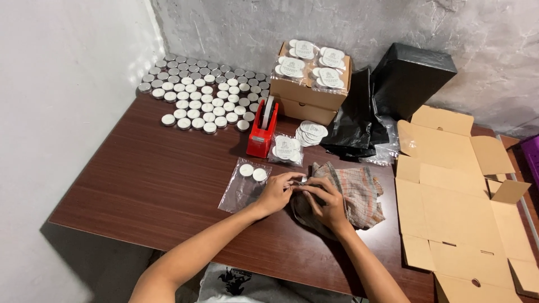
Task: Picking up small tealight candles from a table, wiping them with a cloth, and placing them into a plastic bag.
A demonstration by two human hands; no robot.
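Note:
My left hand (276, 192) and my right hand (327, 202) meet over a crumpled checked cloth (359, 193) on the brown table (151, 185). Their fingertips pinch a small silvery object between them, too small to tell what it is. Just left of my left hand lies a clear plastic bag (242, 185) with two white tealight candles (252, 171) inside. A red tape dispenser (262, 130) stands beyond the bag.
Several rows of tealights in metal cups (202, 92) fill the far left. A brown box (310, 90) topped with packed bags, loose packs (296, 143), black plastic bags (355, 123), a black box (412, 73) and flat cardboard (455, 196) lie right.

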